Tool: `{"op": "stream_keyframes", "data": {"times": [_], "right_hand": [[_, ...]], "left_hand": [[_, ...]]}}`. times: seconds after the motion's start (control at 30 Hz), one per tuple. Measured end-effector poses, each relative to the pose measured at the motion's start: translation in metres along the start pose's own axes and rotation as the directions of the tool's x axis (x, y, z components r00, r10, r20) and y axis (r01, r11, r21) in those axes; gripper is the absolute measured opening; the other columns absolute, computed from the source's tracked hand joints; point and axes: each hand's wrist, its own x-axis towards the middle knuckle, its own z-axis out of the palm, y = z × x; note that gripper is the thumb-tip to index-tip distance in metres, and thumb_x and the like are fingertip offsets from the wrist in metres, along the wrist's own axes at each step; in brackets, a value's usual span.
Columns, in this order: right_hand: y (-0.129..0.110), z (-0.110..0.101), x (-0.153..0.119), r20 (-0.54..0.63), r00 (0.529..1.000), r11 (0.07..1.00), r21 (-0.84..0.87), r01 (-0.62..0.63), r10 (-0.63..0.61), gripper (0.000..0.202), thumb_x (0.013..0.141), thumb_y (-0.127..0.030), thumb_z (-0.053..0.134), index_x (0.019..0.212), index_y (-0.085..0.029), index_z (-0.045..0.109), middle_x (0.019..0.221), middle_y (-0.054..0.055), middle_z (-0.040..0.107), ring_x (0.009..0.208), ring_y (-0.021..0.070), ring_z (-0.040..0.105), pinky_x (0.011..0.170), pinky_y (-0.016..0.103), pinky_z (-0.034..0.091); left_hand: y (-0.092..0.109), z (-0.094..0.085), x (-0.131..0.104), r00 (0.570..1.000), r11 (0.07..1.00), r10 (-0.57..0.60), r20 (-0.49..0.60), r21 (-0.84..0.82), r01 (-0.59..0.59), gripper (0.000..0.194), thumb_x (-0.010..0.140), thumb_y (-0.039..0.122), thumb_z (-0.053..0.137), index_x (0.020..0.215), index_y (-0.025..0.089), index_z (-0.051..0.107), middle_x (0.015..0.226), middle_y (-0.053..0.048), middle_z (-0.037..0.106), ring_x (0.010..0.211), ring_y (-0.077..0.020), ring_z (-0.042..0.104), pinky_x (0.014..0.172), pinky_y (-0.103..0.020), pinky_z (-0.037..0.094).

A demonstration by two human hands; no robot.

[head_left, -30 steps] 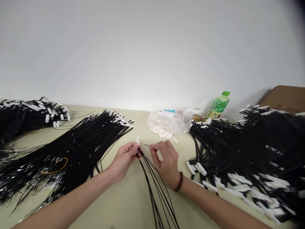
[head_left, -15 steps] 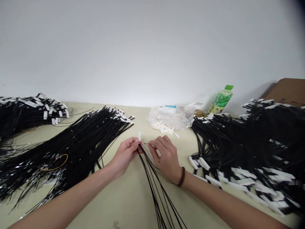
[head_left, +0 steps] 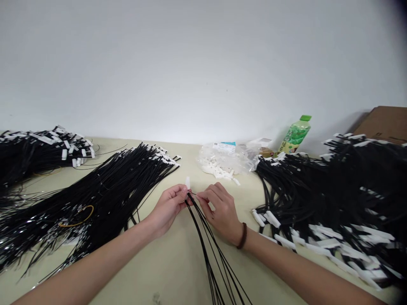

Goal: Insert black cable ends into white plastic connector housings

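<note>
White plastic shows at the fingertips of the left hand (head_left: 170,207): a small connector (head_left: 188,183), its far end exposed, its near part nipped between closed thumb and fingers. Several black wires (head_left: 203,241) trail from it toward the near side, so part of the wiring looks done. One thin wire (head_left: 194,194) seems unfinished: the right hand (head_left: 221,209) pinches it between thumb and forefinger, the other fingers curled, with its tip right by the connector. Whether that tip has gone in, or how many openings remain, cannot be told.

The connector lies between the hands, in the left one's grip and just left of the right one's fingertips, over the table (head_left: 178,262). Beyond it, slightly right, are loose white pieces (head_left: 219,172) and a clear bag (head_left: 246,162). White-tipped black wires lie in a bundle (head_left: 127,182) to the left; a heap (head_left: 321,190) with many white ends spreads to the right.
</note>
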Motion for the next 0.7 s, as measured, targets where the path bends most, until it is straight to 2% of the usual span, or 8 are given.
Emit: {"op": "stream_keyframes", "data": {"times": [0.43, 0.7], "right_hand": [[0.0002, 0.0018, -0.0001, 0.020, 1.000, 1.000, 0.004, 0.006, -0.006, 0.012, 0.082, -0.016, 0.046, 0.073, -0.014, 0.053, 0.066, 0.002, 0.049, 0.066, 0.0108, 0.040, 0.062, 0.025, 0.034], [-0.0020, -0.0008, 0.0006, -0.032, 0.999, 1.000, 0.000, -0.009, 0.009, 0.010, 0.081, -0.012, 0.046, 0.073, -0.014, 0.051, 0.064, 0.002, 0.048, 0.066, 0.0108, 0.040, 0.061, 0.024, 0.033]], "left_hand": [[-0.0002, -0.0015, -0.0005, 1.000, 1.000, 0.000, 0.005, -0.015, 0.001, 0.017, 0.073, 0.027, 0.060, 0.070, 0.012, 0.054, 0.069, -0.001, 0.052, 0.065, -0.0097, 0.047, 0.069, -0.024, 0.040], [-0.0011, -0.0025, 0.0001, 1.000, 1.000, 0.012, 0.019, 0.006, -0.012, 0.018, 0.076, 0.029, 0.057, 0.071, 0.012, 0.053, 0.070, -0.002, 0.051, 0.065, -0.0093, 0.046, 0.068, -0.023, 0.039]]}}
